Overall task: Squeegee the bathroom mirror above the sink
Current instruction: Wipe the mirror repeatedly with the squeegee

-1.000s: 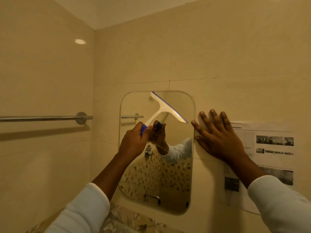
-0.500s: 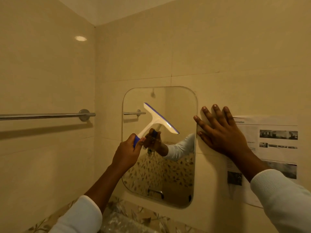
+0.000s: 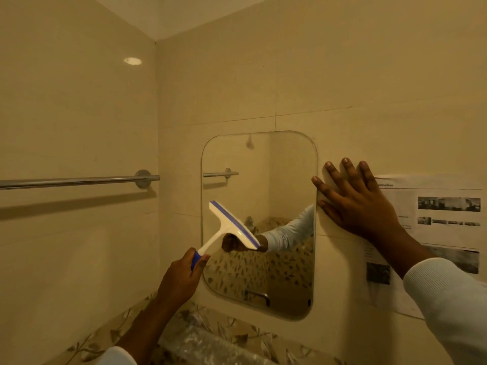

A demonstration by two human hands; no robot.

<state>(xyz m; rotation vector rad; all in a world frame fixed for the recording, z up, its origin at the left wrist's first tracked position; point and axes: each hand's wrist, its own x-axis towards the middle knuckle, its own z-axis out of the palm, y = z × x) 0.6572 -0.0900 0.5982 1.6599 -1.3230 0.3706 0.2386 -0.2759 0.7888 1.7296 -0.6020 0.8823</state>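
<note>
A rounded rectangular mirror [image 3: 284,180] hangs on the beige tiled wall. My left hand [image 3: 181,279] grips the blue handle of a white squeegee [image 3: 232,226], whose blue-edged blade lies slanted against the glass around mid-height, towards the mirror's left side. My right hand [image 3: 353,201] rests flat on the wall just right of the mirror's edge, fingers spread, holding nothing. The mirror reflects my left hand and sleeve.
A chrome towel rail [image 3: 79,181] runs along the left wall. A printed paper sheet [image 3: 442,227] is stuck to the wall right of my right hand. A band of leaf-patterned tiles [image 3: 237,338] runs below the mirror.
My left hand has drawn the squeegee down the mirror from near the top to about mid-height. My right hand has stayed flat on the wall.
</note>
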